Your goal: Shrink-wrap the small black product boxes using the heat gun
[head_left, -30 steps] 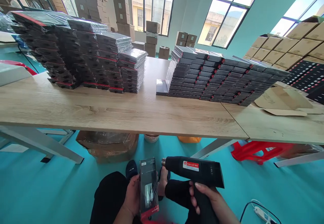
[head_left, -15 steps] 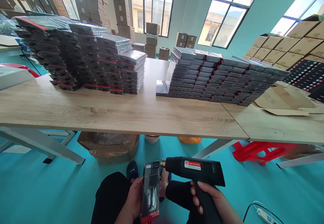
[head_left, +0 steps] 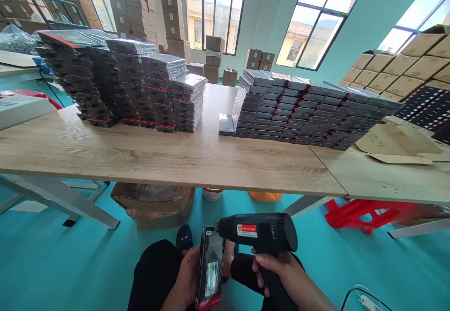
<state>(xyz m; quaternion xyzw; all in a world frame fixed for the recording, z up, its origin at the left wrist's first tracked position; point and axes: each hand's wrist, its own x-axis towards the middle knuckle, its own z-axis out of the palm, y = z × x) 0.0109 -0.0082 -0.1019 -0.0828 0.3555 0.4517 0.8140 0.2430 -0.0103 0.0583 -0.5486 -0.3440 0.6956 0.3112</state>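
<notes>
Below the tabletop's (head_left: 168, 161) near edge, the left hand (head_left: 186, 274) grips a black retail box (head_left: 212, 248) by its side, probably to leave the front free; the right hand (head_left: 279, 271) holds a heat gun (head_left: 269, 230) by its handle, likely for easy aiming.

The heat gun (head_left: 263, 230) looks like matt plastic, the slim box (head_left: 213, 250) glossy, the tabletop (head_left: 197, 161) smooth wood grain.
</notes>
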